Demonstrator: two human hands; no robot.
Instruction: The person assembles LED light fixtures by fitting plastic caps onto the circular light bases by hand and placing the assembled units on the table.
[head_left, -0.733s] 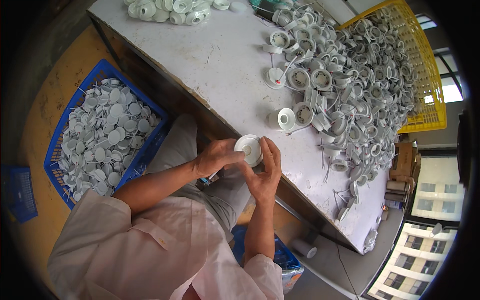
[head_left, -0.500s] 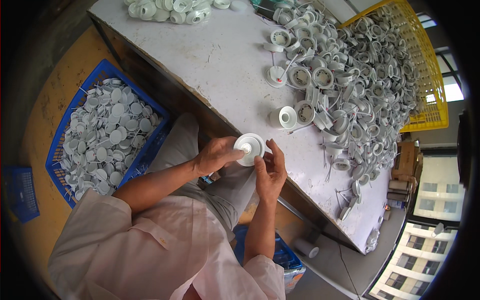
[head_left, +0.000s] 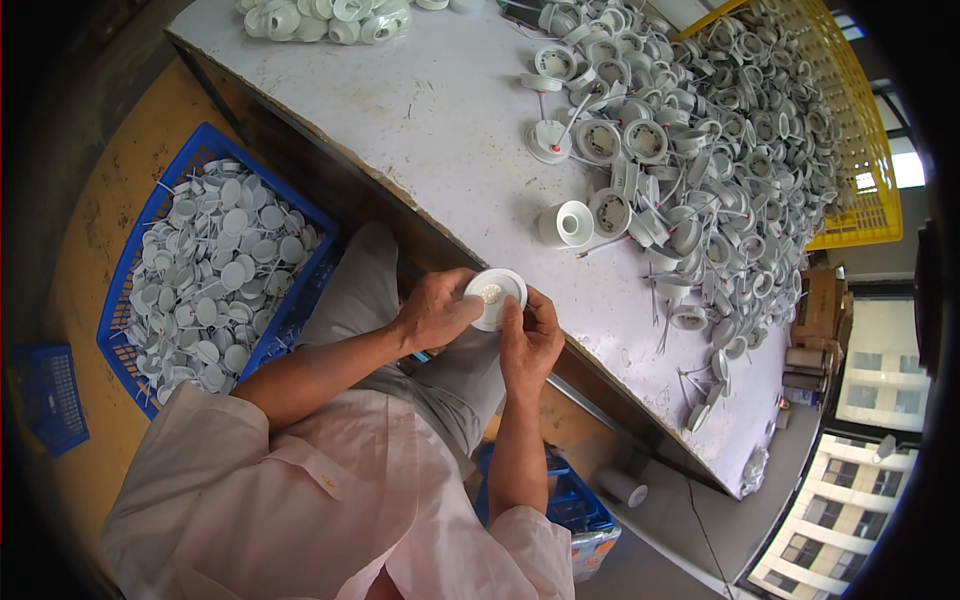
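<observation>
Head view: left hand (head_left: 438,310) and right hand (head_left: 532,345) both grip the white cup-shaped fitting (head_left: 500,290), by the tabletop's (head_left: 400,110) worn near edge. White stretch runs from edge to heap of fittings (head_left: 720,170); yellow basket (head_left: 872,165) beyond. Blue basket (head_left: 135,245) left, windows (head_left: 840,510) right.

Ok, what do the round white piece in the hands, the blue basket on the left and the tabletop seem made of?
Round white piece: probably smooth, satin plastic, judging by its even white rim; painted metal is possible.
Blue basket: likely moulded plastic, evenly coloured with lattice walls.
Tabletop: perhaps laminate, given its pale sheen, scuffs and worn edge; the core is unclear.
</observation>
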